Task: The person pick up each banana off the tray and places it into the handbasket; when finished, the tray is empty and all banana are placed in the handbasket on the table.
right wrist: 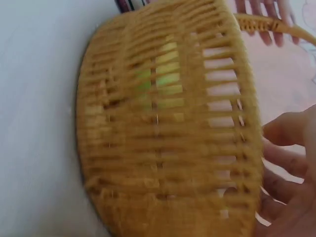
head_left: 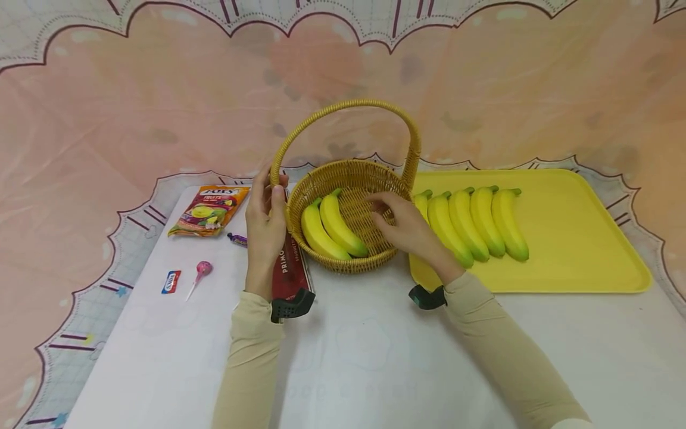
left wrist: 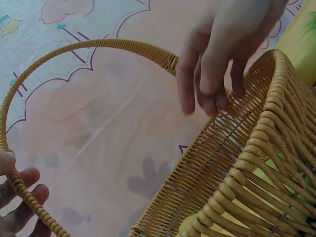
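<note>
Basket of woven tan wicker stands upright on the white table in the head view, with its tall handle arching over it. Two bananas lie side by side inside, toward the left half. The left hand grips the handle low on its left side, thumb in front and fingers behind. The right hand hangs over the right part of the basket, its fingers loosely bent and holding nothing. Just to the right, a yellow tray carries five more bananas in a slanting row, the nearest partly covered by the right hand. On the left lie an orange sweets bag, a purple-wrapped candy, a pink lollipop, a small red, white and blue wrapper and a dark red packet, partly hidden by the left hand and the basket.

From the left wrist, the left hand's thumb and fingers close round the handle at the lower left. The right hand dangles above the basket's opening, fingers pointing down and slightly apart.

From the right wrist, the basket's blurred side fills the middle, yellow and green showing through its gaps. The right hand's fingers are spread at the rim; I cannot tell whether they touch it.
</note>
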`<action>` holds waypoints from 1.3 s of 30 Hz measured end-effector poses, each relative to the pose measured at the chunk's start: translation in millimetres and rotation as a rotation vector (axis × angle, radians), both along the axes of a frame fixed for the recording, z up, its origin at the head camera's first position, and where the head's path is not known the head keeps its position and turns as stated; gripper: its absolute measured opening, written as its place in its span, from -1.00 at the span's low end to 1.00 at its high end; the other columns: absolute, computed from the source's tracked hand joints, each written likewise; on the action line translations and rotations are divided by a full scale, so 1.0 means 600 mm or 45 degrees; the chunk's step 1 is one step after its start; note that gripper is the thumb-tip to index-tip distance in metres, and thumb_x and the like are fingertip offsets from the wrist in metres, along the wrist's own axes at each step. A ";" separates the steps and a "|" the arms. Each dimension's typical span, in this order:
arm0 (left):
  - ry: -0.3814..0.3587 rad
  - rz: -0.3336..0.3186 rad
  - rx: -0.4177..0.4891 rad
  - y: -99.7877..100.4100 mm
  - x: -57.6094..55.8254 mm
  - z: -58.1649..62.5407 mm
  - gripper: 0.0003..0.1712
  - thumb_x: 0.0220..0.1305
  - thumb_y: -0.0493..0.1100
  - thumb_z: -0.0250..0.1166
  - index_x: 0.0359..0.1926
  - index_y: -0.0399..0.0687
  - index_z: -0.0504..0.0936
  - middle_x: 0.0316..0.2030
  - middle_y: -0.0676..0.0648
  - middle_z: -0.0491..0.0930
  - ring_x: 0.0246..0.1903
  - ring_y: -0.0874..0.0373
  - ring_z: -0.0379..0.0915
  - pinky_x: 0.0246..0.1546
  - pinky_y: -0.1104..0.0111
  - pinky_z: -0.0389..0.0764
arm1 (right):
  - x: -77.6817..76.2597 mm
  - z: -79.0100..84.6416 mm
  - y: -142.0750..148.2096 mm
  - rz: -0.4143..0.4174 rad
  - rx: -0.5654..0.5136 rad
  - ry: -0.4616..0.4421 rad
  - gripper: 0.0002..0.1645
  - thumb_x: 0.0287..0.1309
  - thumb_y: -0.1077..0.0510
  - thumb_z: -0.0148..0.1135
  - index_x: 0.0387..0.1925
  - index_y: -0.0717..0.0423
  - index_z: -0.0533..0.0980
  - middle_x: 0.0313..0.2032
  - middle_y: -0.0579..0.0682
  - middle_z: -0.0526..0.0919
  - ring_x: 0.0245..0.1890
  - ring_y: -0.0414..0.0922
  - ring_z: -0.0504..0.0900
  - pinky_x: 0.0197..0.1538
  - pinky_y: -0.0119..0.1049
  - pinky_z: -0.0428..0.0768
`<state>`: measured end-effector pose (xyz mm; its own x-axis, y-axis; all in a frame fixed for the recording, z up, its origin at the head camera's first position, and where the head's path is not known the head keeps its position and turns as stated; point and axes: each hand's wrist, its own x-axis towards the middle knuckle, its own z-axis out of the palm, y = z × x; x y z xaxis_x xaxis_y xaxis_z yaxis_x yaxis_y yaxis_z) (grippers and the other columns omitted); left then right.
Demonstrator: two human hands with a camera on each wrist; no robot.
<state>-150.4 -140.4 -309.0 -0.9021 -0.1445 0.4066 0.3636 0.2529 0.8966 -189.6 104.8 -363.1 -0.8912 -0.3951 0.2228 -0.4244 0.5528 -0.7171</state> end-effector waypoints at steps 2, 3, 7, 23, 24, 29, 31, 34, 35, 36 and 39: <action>0.001 0.006 -0.006 0.001 0.000 0.000 -0.52 0.45 -0.23 -0.06 0.35 -0.20 0.23 0.06 -0.33 0.46 0.13 -0.03 0.42 0.20 0.33 0.45 | 0.007 0.002 0.015 -0.020 -0.043 0.054 -0.60 0.31 0.18 0.04 0.15 0.16 0.41 -0.06 0.08 0.55 -0.07 -0.08 0.51 0.00 -0.17 0.53; 0.003 0.009 -0.011 0.001 0.001 0.000 -0.52 0.45 -0.24 -0.06 0.35 -0.21 0.23 0.06 -0.34 0.46 0.12 -0.02 0.42 0.22 0.30 0.44 | 0.010 0.002 0.023 -0.032 -0.060 0.080 -0.61 0.31 0.20 0.04 0.14 0.17 0.42 -0.06 0.10 0.55 -0.08 -0.07 0.51 -0.01 -0.15 0.52; 0.009 0.019 -0.012 0.002 0.001 0.000 -0.52 0.45 -0.24 -0.06 0.34 -0.19 0.24 0.06 -0.32 0.47 0.12 0.01 0.42 0.26 0.26 0.41 | 0.020 0.001 0.058 -0.104 -0.099 0.141 -0.63 0.31 0.22 0.01 0.13 0.17 0.42 -0.03 0.12 0.56 -0.06 -0.05 0.50 -0.01 -0.10 0.52; 0.006 0.003 0.025 0.002 0.000 -0.004 -0.52 0.45 -0.25 -0.06 0.35 -0.13 0.24 0.09 -0.28 0.47 0.14 0.02 0.41 0.27 0.29 0.39 | 0.039 -0.024 0.247 -0.587 -0.034 0.029 -0.53 0.33 0.14 -0.02 0.19 0.29 0.34 0.07 0.26 0.45 0.05 0.14 0.42 0.06 0.04 0.39; 0.006 0.009 0.020 0.003 0.002 -0.003 -0.52 0.45 -0.26 -0.07 0.35 -0.15 0.24 0.09 -0.29 0.47 0.14 0.01 0.40 0.27 0.28 0.39 | 0.039 -0.024 0.258 -0.614 -0.020 0.012 -0.51 0.33 0.13 -0.03 0.20 0.30 0.33 0.08 0.29 0.43 0.07 0.17 0.40 0.07 0.07 0.38; 0.010 0.020 0.015 0.004 0.004 0.000 -0.51 0.45 -0.27 -0.07 0.35 -0.22 0.22 0.09 -0.35 0.45 0.15 -0.05 0.40 0.27 0.25 0.40 | 0.037 -0.036 0.308 -0.701 0.061 -0.127 -0.33 0.34 0.00 -0.08 0.30 0.38 0.19 0.15 0.45 0.24 0.15 0.33 0.24 0.09 0.21 0.29; 0.010 0.018 0.026 0.004 0.003 -0.002 -0.51 0.44 -0.27 -0.07 0.36 -0.21 0.22 0.09 -0.36 0.44 0.15 -0.08 0.39 0.26 0.25 0.41 | 0.035 -0.044 0.324 -0.712 0.093 -0.216 -0.23 0.34 -0.07 -0.10 0.35 0.39 0.08 0.18 0.50 0.17 0.17 0.37 0.20 0.11 0.25 0.28; 0.006 0.011 0.045 0.002 0.000 -0.006 -0.50 0.44 -0.25 -0.05 0.36 -0.16 0.23 0.10 -0.33 0.44 0.16 -0.07 0.39 0.23 0.28 0.43 | 0.032 -0.055 0.344 -0.690 0.147 -0.371 -0.07 0.34 -0.20 -0.14 0.40 0.41 -0.09 0.23 0.53 0.12 0.20 0.40 0.19 0.17 0.28 0.29; 0.009 0.006 0.053 0.002 -0.001 -0.007 -0.50 0.44 -0.25 -0.04 0.36 -0.14 0.23 0.10 -0.33 0.44 0.16 -0.07 0.39 0.23 0.28 0.44 | 0.032 -0.058 0.349 -0.672 0.162 -0.420 -0.02 0.33 -0.24 -0.15 0.41 0.42 -0.14 0.24 0.53 0.11 0.21 0.40 0.19 0.18 0.29 0.29; 0.012 0.002 0.058 0.001 -0.002 -0.009 -0.50 0.44 -0.24 -0.04 0.36 -0.11 0.24 0.11 -0.31 0.45 0.17 -0.07 0.39 0.23 0.28 0.44 | 0.031 -0.060 0.353 -0.656 0.181 -0.464 0.02 0.32 -0.28 -0.16 0.41 0.42 -0.17 0.25 0.53 0.11 0.22 0.40 0.19 0.19 0.29 0.28; 0.021 -0.005 0.063 -0.001 -0.009 -0.017 -0.51 0.44 -0.21 -0.03 0.35 -0.03 0.26 0.09 -0.27 0.46 0.15 -0.02 0.40 0.23 0.30 0.44 | 0.031 -0.064 0.359 -0.598 0.248 -0.536 0.09 0.29 -0.35 -0.18 0.40 0.44 -0.17 0.26 0.54 0.13 0.22 0.40 0.19 0.20 0.28 0.29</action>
